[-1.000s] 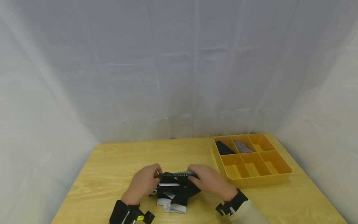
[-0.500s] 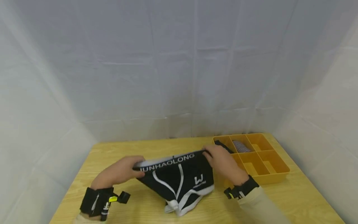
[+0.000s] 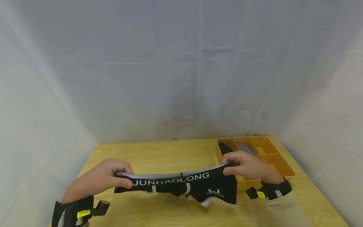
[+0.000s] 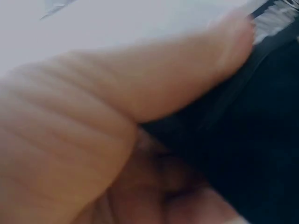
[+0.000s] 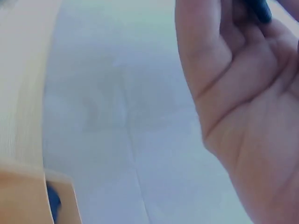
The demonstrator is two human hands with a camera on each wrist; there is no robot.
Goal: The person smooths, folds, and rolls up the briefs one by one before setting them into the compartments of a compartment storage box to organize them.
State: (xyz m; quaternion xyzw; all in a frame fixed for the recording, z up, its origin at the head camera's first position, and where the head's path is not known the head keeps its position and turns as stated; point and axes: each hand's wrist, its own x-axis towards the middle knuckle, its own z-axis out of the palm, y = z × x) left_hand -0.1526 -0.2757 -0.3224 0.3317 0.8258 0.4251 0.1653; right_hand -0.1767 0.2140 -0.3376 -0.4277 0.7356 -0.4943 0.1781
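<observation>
A pair of black underpants point(image 3: 198, 186) with white trim and a lettered waistband is stretched sideways between both hands above the table. At the left end of the waistband, my left hand point(image 3: 103, 176) pinches the cloth, thumb in front. The opposite end is gripped by my right hand point(image 3: 248, 164), which stands in front of the box's near left part. In the left wrist view, the thumb point(image 4: 187, 70) lies over the dark cloth point(image 4: 247, 126). Only a small dark bit of the cloth point(image 5: 259, 9) shows between the right hand's curled fingers in the right wrist view.
A yellow divided box point(image 3: 279, 157) stands at the table's back right. Its back left compartment holds a black cloth point(image 3: 225, 148), and the one beside it a striped rolled cloth point(image 3: 245, 148). The wooden table point(image 3: 158, 154) ends against a pale sheet wall point(image 3: 181, 78).
My hands have moved apart, left hand leftward and right hand rightward. The underpants, bunched a second ago, have opened out and the waistband is now pulled wide, with the lower part swung up.
</observation>
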